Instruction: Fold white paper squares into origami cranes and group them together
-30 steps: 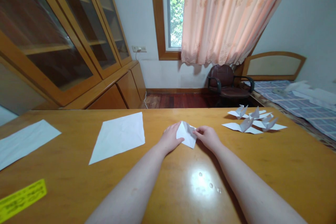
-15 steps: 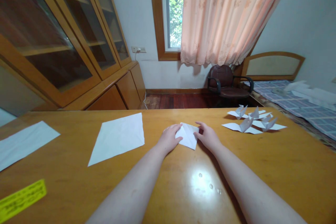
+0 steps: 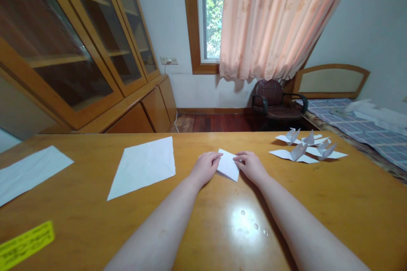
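A small folded sheet of white paper (image 3: 228,166) lies on the wooden table (image 3: 206,228) between my two hands. Its layers are slightly parted along the near left edge. My left hand (image 3: 206,168) is closed on the paper's left side, thumb and fingers together at the edge. On the opposite side, my right hand (image 3: 251,165) pinches the right edge with bent fingers. Several folded paper cranes (image 3: 299,152) with raised wings stand to the right of my right hand.
Left of my hands lies a flat white sheet (image 3: 144,167), and another white sheet (image 3: 32,173) is farther left. A yellow label (image 3: 27,243) is at the near left. Past the table's far edge are an office chair (image 3: 271,99) and a glass-door cabinet (image 3: 95,51).
The folded paper now shows a plainer, smoother upper face, and its layers have parted at the near edge. My right fingers have drawn together onto its edge.
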The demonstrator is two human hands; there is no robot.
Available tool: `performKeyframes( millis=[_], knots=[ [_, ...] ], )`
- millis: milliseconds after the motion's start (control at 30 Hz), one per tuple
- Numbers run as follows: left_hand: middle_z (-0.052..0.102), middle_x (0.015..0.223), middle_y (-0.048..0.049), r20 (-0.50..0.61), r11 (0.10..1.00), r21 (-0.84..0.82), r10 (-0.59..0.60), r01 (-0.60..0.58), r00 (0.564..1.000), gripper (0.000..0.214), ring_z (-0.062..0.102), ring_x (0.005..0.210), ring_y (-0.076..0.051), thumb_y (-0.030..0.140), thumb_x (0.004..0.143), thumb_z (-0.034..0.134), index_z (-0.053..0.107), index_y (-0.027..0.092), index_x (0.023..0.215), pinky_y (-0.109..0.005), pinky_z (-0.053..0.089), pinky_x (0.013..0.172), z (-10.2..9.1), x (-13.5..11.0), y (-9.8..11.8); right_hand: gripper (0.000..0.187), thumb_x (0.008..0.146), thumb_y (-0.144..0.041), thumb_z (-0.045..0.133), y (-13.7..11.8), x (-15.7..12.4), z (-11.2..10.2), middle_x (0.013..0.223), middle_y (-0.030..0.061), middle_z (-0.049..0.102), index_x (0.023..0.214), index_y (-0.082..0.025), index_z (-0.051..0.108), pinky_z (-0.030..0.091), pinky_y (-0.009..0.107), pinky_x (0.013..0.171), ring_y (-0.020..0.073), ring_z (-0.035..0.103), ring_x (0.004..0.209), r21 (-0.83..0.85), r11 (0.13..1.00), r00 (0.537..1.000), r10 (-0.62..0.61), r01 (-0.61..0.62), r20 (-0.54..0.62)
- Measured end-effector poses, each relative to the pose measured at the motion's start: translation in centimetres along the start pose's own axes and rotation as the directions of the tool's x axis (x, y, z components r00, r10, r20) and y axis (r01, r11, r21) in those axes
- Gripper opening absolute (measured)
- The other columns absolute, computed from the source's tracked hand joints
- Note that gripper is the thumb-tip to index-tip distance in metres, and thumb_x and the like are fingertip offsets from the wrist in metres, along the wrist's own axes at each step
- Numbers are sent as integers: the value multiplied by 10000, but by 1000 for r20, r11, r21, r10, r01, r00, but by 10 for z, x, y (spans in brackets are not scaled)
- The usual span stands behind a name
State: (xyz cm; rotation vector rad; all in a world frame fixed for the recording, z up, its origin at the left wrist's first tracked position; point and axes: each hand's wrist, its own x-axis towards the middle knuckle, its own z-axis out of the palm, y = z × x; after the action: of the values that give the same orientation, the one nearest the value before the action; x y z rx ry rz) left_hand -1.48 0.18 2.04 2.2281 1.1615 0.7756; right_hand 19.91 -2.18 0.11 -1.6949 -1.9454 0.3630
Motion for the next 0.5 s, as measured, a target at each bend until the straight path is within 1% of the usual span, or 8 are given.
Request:
performKeyframes(
  millis=[133,233,333,400,500],
  knots=[
    [663,1038,-35,-45,985,-170,-12,4,999,308,582,993,-176,161,847,401,660,195,1010,-326,443,916,-1,0,-1,196,806,-276,557,0,-1,-1,1016,54,668,899,-251,728,396,357,900,213,565,973,-6,1000,1000,-23,23,6],
    [666,1008,-28,-54,972,-234,-32,19,998,331,588,970,-171,100,804,395,667,185,972,-316,452,904,0,0,-3,202,815,-281,547,0,-1,-1,1011,54,667,905,-250,725,394,355,898,210,564,970,-2,1000,1000,-26,26,8],
    [668,1006,-28,-32,979,-202,-39,32,999,409,589,962,-164,12,729,384,667,179,973,-307,449,903,2,2,-5,205,818,-285,545,-1,-2,-1,1017,55,663,911,-247,723,389,352,900,208,560,972,-6,1000,1000,-26,26,4],
    [669,1017,-32,-13,988,-148,-37,35,999,429,587,969,-166,-6,706,396,669,183,979,-307,443,907,4,2,-7,203,815,-286,548,-1,-2,-1,1016,52,663,913,-248,722,385,351,903,208,556,975,-12,1000,1000,-28,28,3],
    [676,1013,-24,26,998,-65,-16,18,1000,429,585,972,-175,-6,671,463,677,204,978,-305,434,909,5,2,-8,192,806,-280,559,-1,-2,-1,1012,46,662,904,-250,721,381,345,905,206,555,973,-22,999,1000,-25,25,-2]
  ],
)
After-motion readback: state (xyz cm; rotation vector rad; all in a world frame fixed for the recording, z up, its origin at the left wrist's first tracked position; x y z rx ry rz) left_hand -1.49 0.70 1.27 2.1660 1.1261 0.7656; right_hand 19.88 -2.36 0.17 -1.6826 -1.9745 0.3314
